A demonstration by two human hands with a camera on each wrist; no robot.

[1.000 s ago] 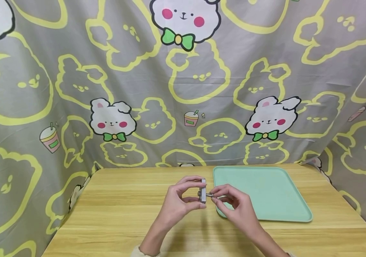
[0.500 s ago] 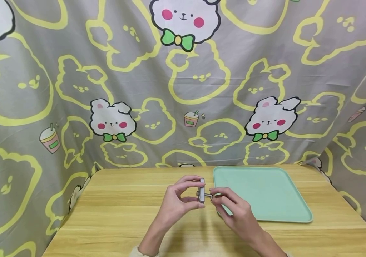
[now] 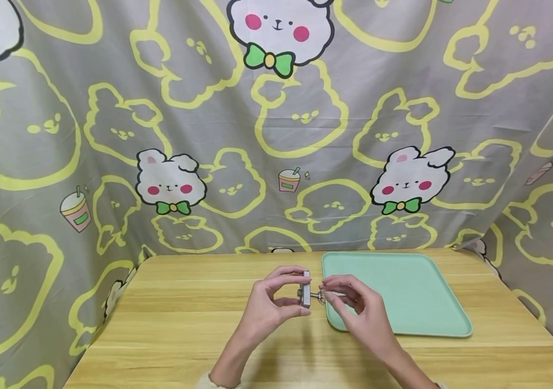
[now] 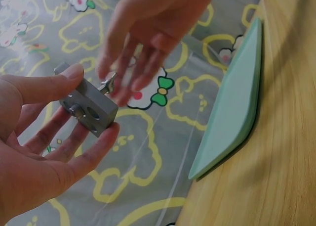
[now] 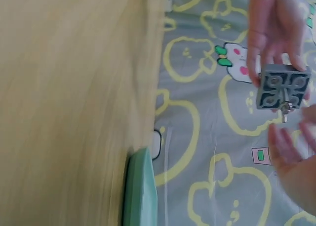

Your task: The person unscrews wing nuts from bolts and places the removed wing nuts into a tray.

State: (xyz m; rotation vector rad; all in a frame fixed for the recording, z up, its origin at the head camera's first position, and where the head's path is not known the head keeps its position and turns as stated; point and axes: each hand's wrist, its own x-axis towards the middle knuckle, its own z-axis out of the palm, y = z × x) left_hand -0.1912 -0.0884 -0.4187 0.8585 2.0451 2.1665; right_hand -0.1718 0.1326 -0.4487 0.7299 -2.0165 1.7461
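My left hand [image 3: 268, 305] grips a small grey square block [image 3: 306, 289] upright above the table, thumb below and fingers above in the head view. The left wrist view shows round holes in the block and a bolt head at its middle. From the other face the bolt [image 5: 285, 95] sticks out, and a shiny wing nut [image 4: 108, 82] sits on it. My right hand [image 3: 366, 310] hovers at the wing nut with thumb and fingers spread about it. In the right wrist view the fingertips stand slightly apart from the nut.
A pale green tray [image 3: 398, 292] lies on the wooden table [image 3: 184, 308], behind and to the right of my hands. A grey patterned curtain [image 3: 237, 124] hangs behind the table and along both sides.
My right hand's thumb and fingers shift about the wing nut, from close around it to loosened and higher. The left hand and the block stay nearly in place.
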